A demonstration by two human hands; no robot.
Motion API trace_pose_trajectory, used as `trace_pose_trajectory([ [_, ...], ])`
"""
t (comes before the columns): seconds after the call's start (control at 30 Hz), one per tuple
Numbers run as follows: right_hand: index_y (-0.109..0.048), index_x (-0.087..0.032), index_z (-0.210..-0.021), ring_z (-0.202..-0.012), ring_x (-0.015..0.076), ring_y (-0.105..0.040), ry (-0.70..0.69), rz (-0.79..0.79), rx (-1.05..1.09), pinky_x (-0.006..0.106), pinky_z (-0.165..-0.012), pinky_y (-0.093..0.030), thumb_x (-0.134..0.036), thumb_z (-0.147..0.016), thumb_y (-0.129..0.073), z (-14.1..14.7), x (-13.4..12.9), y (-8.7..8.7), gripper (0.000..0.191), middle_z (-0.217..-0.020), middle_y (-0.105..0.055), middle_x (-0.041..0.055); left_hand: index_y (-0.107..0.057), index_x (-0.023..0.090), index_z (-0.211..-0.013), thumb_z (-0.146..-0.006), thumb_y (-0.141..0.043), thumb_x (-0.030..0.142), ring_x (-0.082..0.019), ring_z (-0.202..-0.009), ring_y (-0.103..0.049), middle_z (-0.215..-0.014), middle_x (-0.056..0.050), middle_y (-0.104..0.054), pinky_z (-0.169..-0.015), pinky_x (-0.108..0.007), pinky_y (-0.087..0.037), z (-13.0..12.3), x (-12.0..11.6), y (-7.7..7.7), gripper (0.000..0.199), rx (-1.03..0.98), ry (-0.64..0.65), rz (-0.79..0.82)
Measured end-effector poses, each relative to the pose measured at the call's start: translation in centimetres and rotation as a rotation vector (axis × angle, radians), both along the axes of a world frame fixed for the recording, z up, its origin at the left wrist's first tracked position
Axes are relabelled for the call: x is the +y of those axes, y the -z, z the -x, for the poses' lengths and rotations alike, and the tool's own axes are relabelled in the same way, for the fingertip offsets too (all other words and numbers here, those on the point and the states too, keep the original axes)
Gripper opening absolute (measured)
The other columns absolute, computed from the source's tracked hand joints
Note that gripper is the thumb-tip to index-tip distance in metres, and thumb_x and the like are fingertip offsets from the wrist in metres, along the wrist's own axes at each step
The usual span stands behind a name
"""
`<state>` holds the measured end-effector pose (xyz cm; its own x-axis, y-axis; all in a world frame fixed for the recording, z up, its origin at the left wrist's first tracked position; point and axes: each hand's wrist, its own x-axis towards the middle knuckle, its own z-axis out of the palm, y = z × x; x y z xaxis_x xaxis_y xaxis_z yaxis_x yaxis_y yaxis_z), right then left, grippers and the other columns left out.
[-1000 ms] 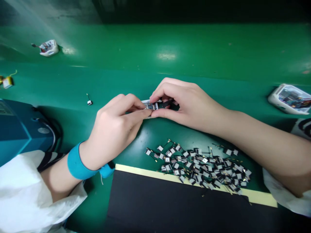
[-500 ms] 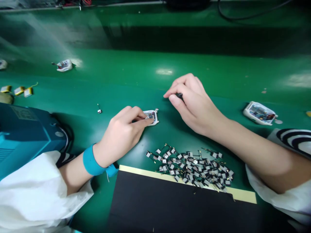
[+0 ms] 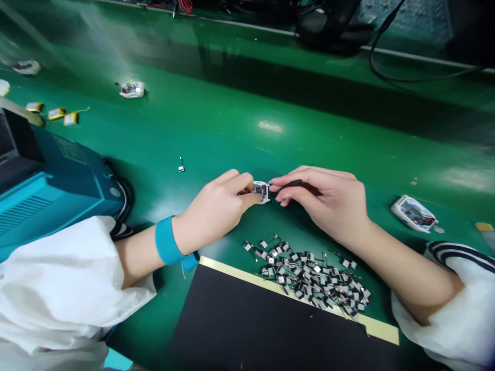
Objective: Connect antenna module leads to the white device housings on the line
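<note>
A small white-framed circuit module (image 3: 261, 191) is gripped at its near edge by the closed fingers (image 3: 245, 184) of the left hand (image 3: 214, 211), above a glossy green workbench (image 3: 232, 136). A slim black tool (image 3: 296, 183) is pinched between the thumb and fingers of the right hand (image 3: 325, 203), its tip just beside the module. A loose heap of small wired square patches (image 3: 309, 275) is spread below the hands, beside a black cream-edged board (image 3: 247, 319).

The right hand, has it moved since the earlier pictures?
Yes: the right hand has come down nearer the pile of small parts.
</note>
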<state>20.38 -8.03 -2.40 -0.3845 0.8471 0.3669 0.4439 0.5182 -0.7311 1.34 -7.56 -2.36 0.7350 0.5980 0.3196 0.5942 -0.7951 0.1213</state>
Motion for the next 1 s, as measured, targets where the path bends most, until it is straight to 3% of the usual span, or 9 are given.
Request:
trace_pose_trajectory([
  [0.13, -0.062, -0.022, -0.075, -0.055, 0.0079, -0.056, 0.009, -0.021, 0.005, 0.023, -0.054, -0.049, -0.024, -0.078, -0.052, 1.0, 0.4, 0.3, 0.011, -0.069, -0.061, -0.0024, -0.063, 0.02, -0.084, -0.082, -0.043, 0.011, -0.012, -0.068, -0.045, -0.076, -0.002, -0.054, -0.063, -0.022, -0.041, 0.1, 0.0, 0.3, 0.022, -0.02, 0.0, -0.021],
  [0.43, -0.063, -0.023, -0.077, -0.052, 0.0079, -0.054, 0.029, -0.091, 0.048, 0.022, -0.05, -0.047, -0.021, -0.079, -0.05, 1.3, 0.0, 0.8, 0.013, -0.067, -0.058, -0.0005, -0.063, 0.02, -0.083, -0.083, -0.04, 0.013, -0.013, -0.066, -0.042, -0.072, -0.001, -0.052, -0.06, -0.023, -0.037, 0.0, 0.0, 0.4, 0.024, -0.008, -0.004, -0.03],
  [0.77, -0.06, -0.021, -0.072, -0.059, 0.0091, -0.054, 0.058, -0.352, -0.098, 0.022, -0.053, -0.043, -0.017, -0.077, -0.052, 1.8, -0.2, 1.1, 0.01, -0.065, -0.058, 0.0005, -0.064, 0.018, -0.079, -0.086, -0.037, 0.018, -0.013, -0.065, -0.042, -0.071, -0.002, -0.052, -0.06, -0.024, -0.037, 0.0, 0.1, 0.5, 0.028, -0.018, 0.017, -0.061],
  [1.0, -0.058, -0.021, -0.072, -0.058, 0.0088, -0.052, 0.036, -0.38, -0.159, 0.022, -0.052, -0.042, -0.021, -0.079, -0.05, 1.7, -0.4, 1.4, 0.01, -0.064, -0.056, 0.0001, -0.064, 0.017, -0.078, -0.087, -0.034, 0.018, -0.013, -0.064, -0.044, -0.071, -0.002, -0.051, -0.057, -0.024, -0.036, 0.1, 0.1, 0.6, 0.031, -0.009, 0.03, -0.11],
])
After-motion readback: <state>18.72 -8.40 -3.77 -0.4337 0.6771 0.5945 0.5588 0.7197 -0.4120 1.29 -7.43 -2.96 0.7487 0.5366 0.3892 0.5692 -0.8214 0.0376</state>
